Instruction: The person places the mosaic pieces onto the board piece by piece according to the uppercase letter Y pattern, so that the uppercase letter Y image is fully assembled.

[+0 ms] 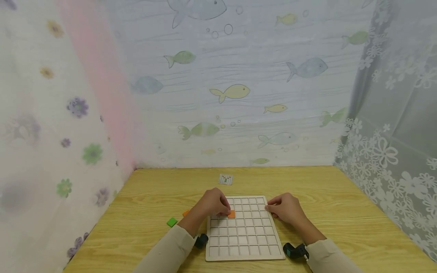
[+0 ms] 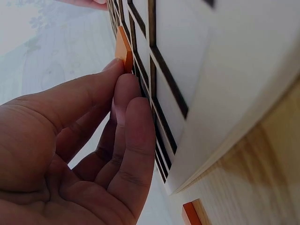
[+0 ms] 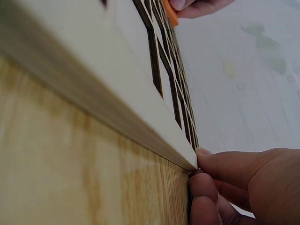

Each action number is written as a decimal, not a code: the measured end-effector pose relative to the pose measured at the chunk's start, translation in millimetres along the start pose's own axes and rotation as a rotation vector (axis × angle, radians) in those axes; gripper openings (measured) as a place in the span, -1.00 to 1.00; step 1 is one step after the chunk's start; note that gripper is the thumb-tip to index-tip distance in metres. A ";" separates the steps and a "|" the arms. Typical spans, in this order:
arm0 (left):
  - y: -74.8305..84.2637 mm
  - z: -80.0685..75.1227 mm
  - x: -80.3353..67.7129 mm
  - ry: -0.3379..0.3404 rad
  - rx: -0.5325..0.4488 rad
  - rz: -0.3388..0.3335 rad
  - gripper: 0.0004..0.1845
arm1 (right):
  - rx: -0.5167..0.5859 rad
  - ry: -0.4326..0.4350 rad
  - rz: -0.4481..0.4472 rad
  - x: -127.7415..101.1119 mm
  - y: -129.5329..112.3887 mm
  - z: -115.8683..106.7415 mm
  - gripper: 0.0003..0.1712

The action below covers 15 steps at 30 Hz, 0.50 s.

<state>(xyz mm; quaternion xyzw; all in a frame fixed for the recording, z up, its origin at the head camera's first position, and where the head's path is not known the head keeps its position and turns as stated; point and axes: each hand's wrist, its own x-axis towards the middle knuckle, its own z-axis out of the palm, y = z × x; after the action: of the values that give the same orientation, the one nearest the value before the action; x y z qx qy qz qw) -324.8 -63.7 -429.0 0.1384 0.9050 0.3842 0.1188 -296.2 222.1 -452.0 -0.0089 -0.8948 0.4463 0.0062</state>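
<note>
A white grid board [image 1: 244, 242] lies flat on the wooden table [image 1: 153, 197]. My left hand [image 1: 225, 211] pinches a small orange tile [image 1: 231, 214] over a cell in the board's far left part. In the left wrist view the orange tile [image 2: 123, 47] sits between thumb and fingertips [image 2: 126, 89], tilted against the board [image 2: 197, 70]. My right hand [image 1: 268, 207] holds the board's right edge near its far corner. In the right wrist view its thumb [image 3: 220, 157] and a curled finger pinch that board edge [image 3: 154, 140].
A green tile [image 1: 172, 222] and another orange tile [image 1: 186, 213] lie on the table left of the board. A small patterned card [image 1: 225, 179] lies beyond it. Curtains with fish, flower and lace patterns close in the table on three sides.
</note>
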 end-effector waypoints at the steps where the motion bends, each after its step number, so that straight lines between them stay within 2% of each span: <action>1: 0.5 -0.4 -0.5 0.000 0.001 0.001 -0.86 | 0.001 0.000 0.001 -0.1 -0.3 -0.1 -0.85; 15: -1.0 -0.9 -1.0 -0.004 -0.033 -0.010 -0.91 | -0.008 0.004 0.007 0.8 3.0 0.5 -0.85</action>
<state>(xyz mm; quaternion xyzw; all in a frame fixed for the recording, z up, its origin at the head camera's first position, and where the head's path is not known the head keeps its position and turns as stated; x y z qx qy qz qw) -324.3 -65.3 -429.0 0.1329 0.8989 0.3983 0.1250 -297.0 223.5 -454.7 -0.0132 -0.8966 0.4427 0.0063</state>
